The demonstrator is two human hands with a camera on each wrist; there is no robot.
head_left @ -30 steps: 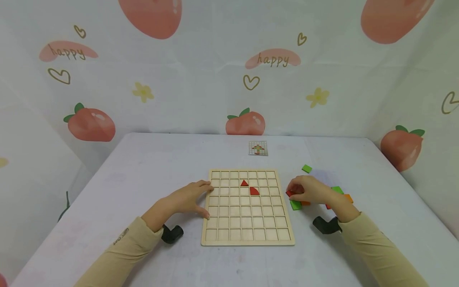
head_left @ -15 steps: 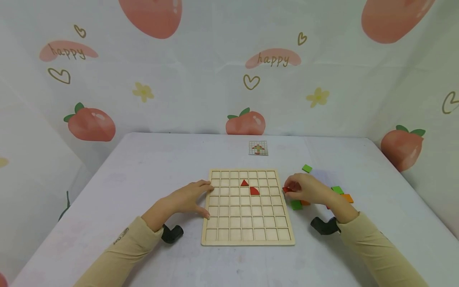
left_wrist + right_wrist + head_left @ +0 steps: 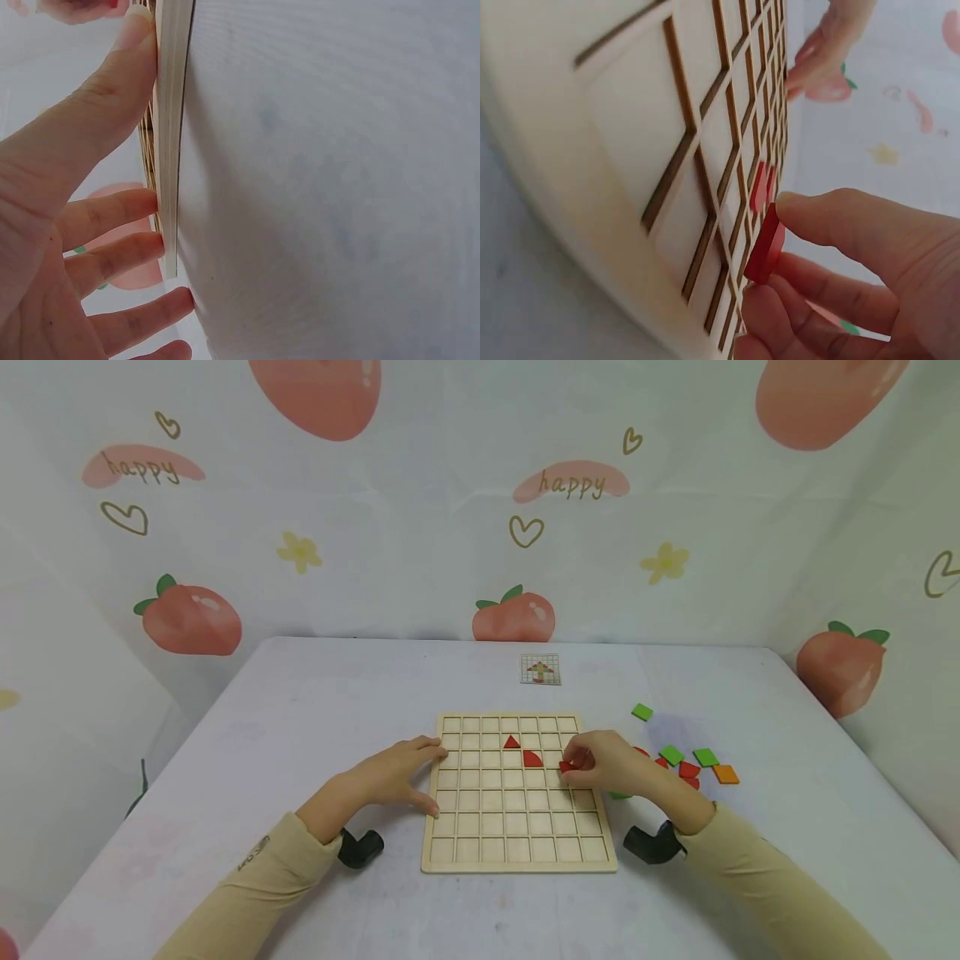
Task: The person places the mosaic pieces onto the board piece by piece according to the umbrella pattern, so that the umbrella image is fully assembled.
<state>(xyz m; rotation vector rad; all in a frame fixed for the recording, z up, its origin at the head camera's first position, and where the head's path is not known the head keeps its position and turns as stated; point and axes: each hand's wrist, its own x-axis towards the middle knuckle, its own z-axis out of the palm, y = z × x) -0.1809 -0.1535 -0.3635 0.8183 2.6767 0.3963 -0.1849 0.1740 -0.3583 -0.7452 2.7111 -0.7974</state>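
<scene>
A wooden grid board (image 3: 517, 864) lies on the table, with a red triangle tile (image 3: 512, 742) and a red quarter-circle tile (image 3: 532, 759) in its upper cells. My right hand (image 3: 611, 764) pinches another red tile (image 3: 766, 246) between thumb and fingers, over the right side of the board. In the right wrist view that tile is tilted on edge, close above the grid. My left hand (image 3: 390, 774) rests at the board's left edge, its fingers spread and fairly straight. The left wrist view shows the thumb and fingertips touching the board's side (image 3: 171, 135).
Right of the board lie several loose tiles, among them a green square (image 3: 706, 757), an orange square (image 3: 725, 774) and a red piece (image 3: 689, 770). Farther back is another green square (image 3: 642, 712). A small pattern card (image 3: 540, 669) lies behind the board.
My right hand has carried the red tile leftward from the loose pile to over the board's right columns, uncovering more tiles. The left hand has stayed still.
</scene>
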